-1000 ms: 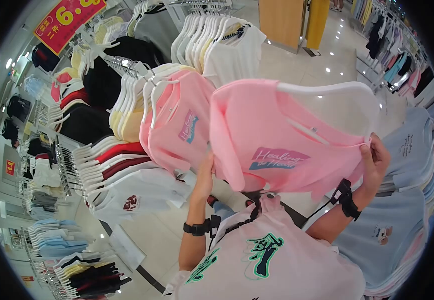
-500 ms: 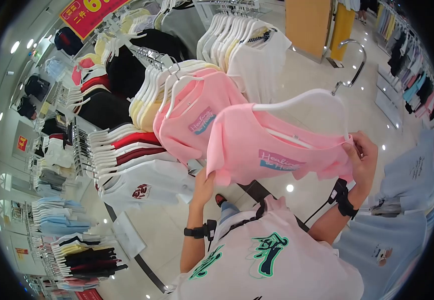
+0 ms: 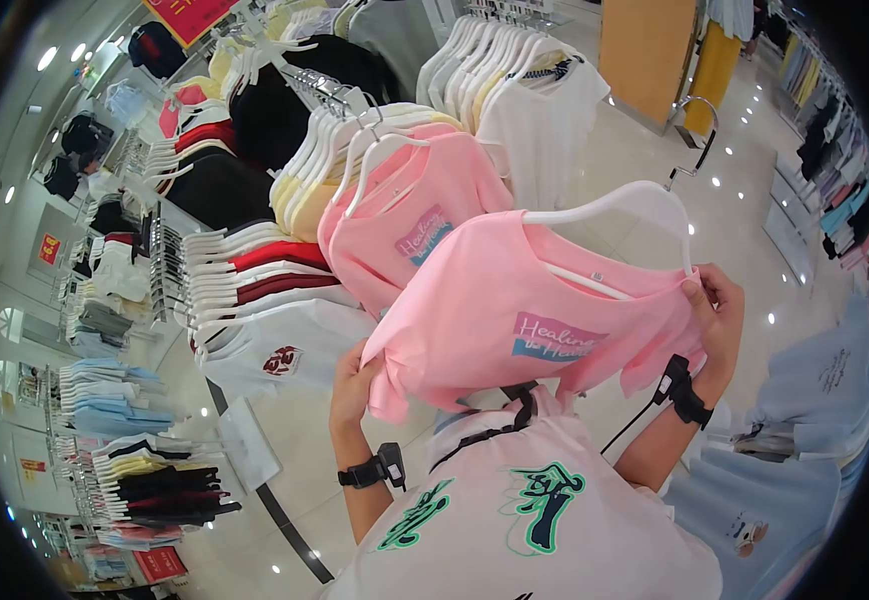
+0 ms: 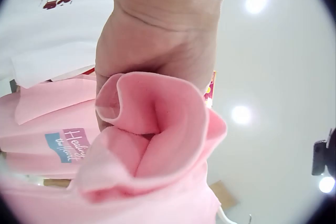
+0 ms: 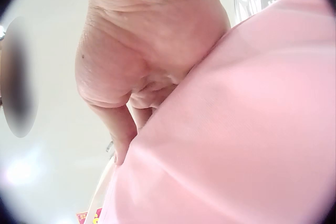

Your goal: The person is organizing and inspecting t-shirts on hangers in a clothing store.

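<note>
A pink T-shirt (image 3: 464,300) with a printed chest patch hangs on a white hanger (image 3: 634,203) in front of the body. My left hand (image 3: 351,385) pinches its sleeve edge; in the left wrist view the sleeve (image 4: 163,124) bunches below the hand (image 4: 157,40), fingertips hidden. My right hand (image 3: 719,310) grips the other shoulder at the hanger's end. In the right wrist view the thumb of that hand (image 5: 152,50) presses on the pink cloth (image 5: 236,119), with its other fingers partly hidden. The metal hook (image 3: 702,135) points up and away.
Another pink shirt (image 3: 409,215) hangs on the rack just behind. White and red shirts (image 3: 284,340) hang at the left, white tops (image 3: 539,110) farther back. Light blue shirts (image 3: 764,510) are at the lower right. Pale tiled floor (image 3: 614,150) lies beyond.
The left hand has moved left and down, drawing the sleeve outward, so the shirt is spread wider. The hanger hook, out of sight a second ago, now shows. The head view has shifted.
</note>
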`<state>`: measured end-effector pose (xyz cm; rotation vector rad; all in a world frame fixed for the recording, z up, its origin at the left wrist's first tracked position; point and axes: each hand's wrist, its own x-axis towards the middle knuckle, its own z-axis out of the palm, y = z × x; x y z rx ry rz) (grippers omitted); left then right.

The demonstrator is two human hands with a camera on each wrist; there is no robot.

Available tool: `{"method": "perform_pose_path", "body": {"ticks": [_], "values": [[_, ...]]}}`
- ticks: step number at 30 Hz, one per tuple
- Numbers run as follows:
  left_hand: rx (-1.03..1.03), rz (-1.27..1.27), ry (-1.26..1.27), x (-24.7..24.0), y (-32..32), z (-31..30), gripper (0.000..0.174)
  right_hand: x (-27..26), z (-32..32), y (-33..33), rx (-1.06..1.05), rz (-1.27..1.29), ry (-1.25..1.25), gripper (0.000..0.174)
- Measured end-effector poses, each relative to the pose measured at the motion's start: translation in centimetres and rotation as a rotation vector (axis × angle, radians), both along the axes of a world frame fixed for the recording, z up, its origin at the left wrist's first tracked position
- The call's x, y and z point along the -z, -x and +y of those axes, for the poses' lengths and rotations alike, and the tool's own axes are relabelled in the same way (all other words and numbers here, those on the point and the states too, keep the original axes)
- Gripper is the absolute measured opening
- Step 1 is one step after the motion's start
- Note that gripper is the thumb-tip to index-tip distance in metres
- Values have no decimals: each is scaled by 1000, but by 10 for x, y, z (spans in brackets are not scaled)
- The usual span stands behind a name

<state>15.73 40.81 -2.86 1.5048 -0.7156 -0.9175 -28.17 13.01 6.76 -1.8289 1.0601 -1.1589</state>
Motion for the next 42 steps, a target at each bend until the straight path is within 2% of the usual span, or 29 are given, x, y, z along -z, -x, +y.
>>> {"method": "perform_pose_path", "body": {"ticks": [5, 9, 13, 15, 17, 19, 20, 22, 23, 24, 25, 26, 28, 29, 31, 32, 33, 35, 36, 38, 39, 41, 42], "values": [[-108, 32, 113, -38, 14, 0, 30, 6, -16, -17, 1, -43, -77, 21], [-137, -3, 208, -44, 14, 8, 32, 10, -17, -26, -33, -105, -97, 19], [-188, -57, 181, -48, 5, 13, 31, 11, -17, -26, -95, -113, -117, 18], [-172, -171, 121, -54, 4, 16, 30, 9, -13, -23, -112, -71, -124, 18], [-191, -168, 69, -64, 8, 16, 28, 9, -8, -27, -137, -139, -153, 16], [-63, -452, -227, -73, 3, 18, 32, 6, -1, -32, -144, -139, -167, 15], [-64, -460, -221, -79, 6, 15, 32, 4, 1, -35, -149, -147, -173, 14], [15, -479, -142, -104, 29, 3, 48, 1, 3, -48, -147, -122, -131, 15], [13, -490, -140, -117, 37, -2, 48, 1, 4, -55, -147, -86, -98, 17], [30, -651, -137, -130, 45, -10, 55, 3, 2, -63, -184, -58, 9, 22], [45, -810, -138, -140, 50, -18, 63, 2, 3, -70, -188, -64, 9, 22], [41, -812, -144, -146, 54, -27, 63, 0, 4, -78, -232, 12, 37, 22], [29, -1055, 63, -153, 59, -47, 64, -6, 7, -96, -329, 128, 164, 22], [24, -1051, 53, -153, 59, -56, 64, -9, 11, -105, -339, 130, 158, 22], [154, -1102, 79, -139, 55, -73, 68, -9, 18, -123, -456, 134, 280, 20], [145, -1071, 117, -124, 55, -80, 50, -9, 19, -128, -462, 131, 311, 19], [154, -1069, 119, -114, 52, -82, 50, -8, 17, -127, -455, 133, 308, 19], [154, -768, -84, -100, 49, -87, 28, -6, 11, -120, -497, 163, 103, 21], [169, -768, -79, -94, 51, -88, 28, -3, 4, -115, -481, 164, 100, 21], [110, -776, 63, -81, 58, -84, 19, 14, -14, -105, -646, 227, -157, 30], [114, -775, 64, -74, 56, -80, 19, 27, -20, -100, -642, 228, -158, 30], [92, -672, 90, -68, 49, -69, 16, 57, -33, -90, -763, 245, -367, 40], [99, -672, 93, -70, 46, -65, 16, 71, -36, -90, -756, 243, -367, 40]]}}
